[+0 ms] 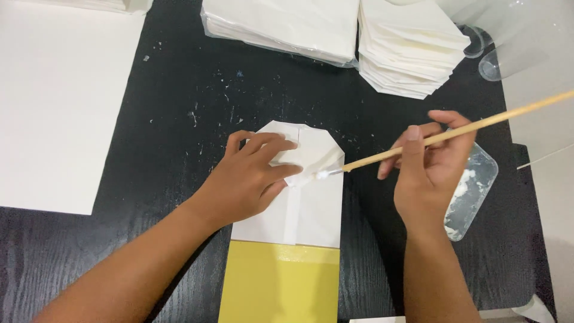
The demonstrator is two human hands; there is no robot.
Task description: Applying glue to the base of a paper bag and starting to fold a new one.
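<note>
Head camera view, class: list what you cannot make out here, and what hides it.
- Folded top of the paper bag: partly under the left hand, head view.
- Bag's yellow bottom: cut off by the lower edge.
- Glue tray: partly behind the right hand.
- Brush handle end: cut off at the right edge.

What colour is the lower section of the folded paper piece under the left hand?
Mustard yellow; the rest of the paper piece is white. It shows best in the head view.

Paper stacks [412,48] (white), clear cup [491,64].
</note>
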